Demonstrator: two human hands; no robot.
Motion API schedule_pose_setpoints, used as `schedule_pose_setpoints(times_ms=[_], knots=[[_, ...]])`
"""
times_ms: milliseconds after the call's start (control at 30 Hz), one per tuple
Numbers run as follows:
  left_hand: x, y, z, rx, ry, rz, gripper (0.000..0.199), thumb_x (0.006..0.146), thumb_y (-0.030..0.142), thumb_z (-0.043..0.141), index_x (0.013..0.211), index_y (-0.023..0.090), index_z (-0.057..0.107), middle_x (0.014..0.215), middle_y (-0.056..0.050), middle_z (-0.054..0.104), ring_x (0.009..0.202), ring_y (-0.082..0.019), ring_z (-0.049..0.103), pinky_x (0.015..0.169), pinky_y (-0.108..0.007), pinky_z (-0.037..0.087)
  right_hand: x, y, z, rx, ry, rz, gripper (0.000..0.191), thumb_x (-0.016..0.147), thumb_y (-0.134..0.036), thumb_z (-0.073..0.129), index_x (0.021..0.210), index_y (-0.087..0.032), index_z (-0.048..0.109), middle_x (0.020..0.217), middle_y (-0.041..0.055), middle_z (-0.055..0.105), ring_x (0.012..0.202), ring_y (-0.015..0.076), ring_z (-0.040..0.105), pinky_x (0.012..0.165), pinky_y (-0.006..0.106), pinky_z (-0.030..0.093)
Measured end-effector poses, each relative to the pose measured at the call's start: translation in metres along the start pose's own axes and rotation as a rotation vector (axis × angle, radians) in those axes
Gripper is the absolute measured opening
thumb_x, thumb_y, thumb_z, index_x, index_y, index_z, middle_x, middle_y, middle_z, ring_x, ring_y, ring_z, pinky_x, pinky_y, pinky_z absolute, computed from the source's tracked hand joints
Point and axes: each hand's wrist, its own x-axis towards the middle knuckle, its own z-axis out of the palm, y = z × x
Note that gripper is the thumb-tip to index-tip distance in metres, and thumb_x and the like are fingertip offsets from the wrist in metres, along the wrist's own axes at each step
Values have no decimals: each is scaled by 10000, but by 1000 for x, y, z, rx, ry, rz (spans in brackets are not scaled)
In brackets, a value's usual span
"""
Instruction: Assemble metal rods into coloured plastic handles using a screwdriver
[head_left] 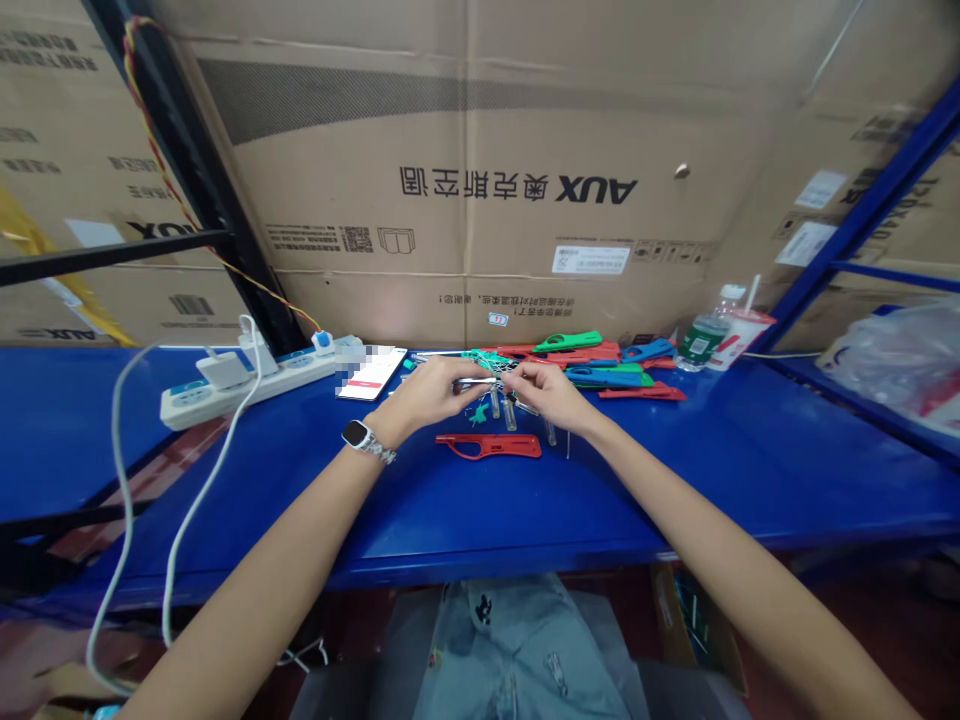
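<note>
The left hand (427, 390) holds a slim metal piece (475, 381); the right hand (553, 394) is pinched near its end, contents unclear. Nearer the body, a red casing (510, 446) lies on the blue counter (592, 510). More casings (600, 376) heap beyond the right hand. A power strip (289, 370) and phone (384, 372) lie left; a bottle (699, 343) and cup (742, 332) stand right.

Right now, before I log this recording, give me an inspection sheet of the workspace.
Surface: blue tabletop, parts spread around the hands.
Job's things: red casing lying apart, nearest the front edge; heap of red, green and blue casings beyond the right hand; small clear parts near the hands.
Clutter: flat white-faced item at left; bottle and cup at right.
Hands: left hand pinches a slim shiny piece; right hand close beside it, hold unclear.
Cables: white cables at the power strip; red-and-yellow wire along the dark post.
Surroundings: AUX carton behind; blue rack post right.
</note>
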Motion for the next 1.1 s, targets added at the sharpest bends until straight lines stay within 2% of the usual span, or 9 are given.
schedule_pose_setpoints(times_ms=[133,333,600,767,933,1100], knots=[[0,3,-2,76,-35,-5,257,1000,377,601,1133,233,767,1069,-70,788,894,-200,726,784,-307,514,-1,-1,1,-41,-3,-1,536,834,-729,605,781,-199,548,580,-81,358,513,88,284,503,264,222],[0,1,-3,175,-67,-18,296,1016,411,567,1114,238,786,958,-70,777,805,-187,691,692,-287,467,-3,0,-4,-119,-67,-8,398,856,-574,677,878,-187,588,633,-55,440,571,107,365,546,271,278],[-1,-2,-1,247,-98,12,271,997,378,571,1110,254,784,961,-69,768,807,-194,688,663,-293,453,-7,4,-7,-371,-46,-91,212,940,-397,610,858,-203,581,593,-61,391,560,118,332,547,283,244],[-1,-1,-1,197,-99,-2,262,990,366,583,1141,275,777,970,-61,772,823,-192,697,684,-288,470,-6,2,-6,-360,-75,-138,286,984,-429,538,819,-198,572,662,-37,441,613,124,376,583,279,291],[-1,-1,0,128,-66,-7,267,998,380,582,1143,263,774,1013,-66,777,877,-197,709,764,-297,506,-4,2,-6,-298,-48,-153,370,1010,-465,457,739,-214,470,680,-39,390,616,124,352,599,277,301],[-2,-1,2,168,-63,-5,263,999,370,581,1144,269,775,1004,-66,778,874,-202,712,746,-293,504,-4,4,-4,-428,23,-155,396,1014,-468,460,705,-223,424,640,-37,404,596,129,358,583,281,278]])
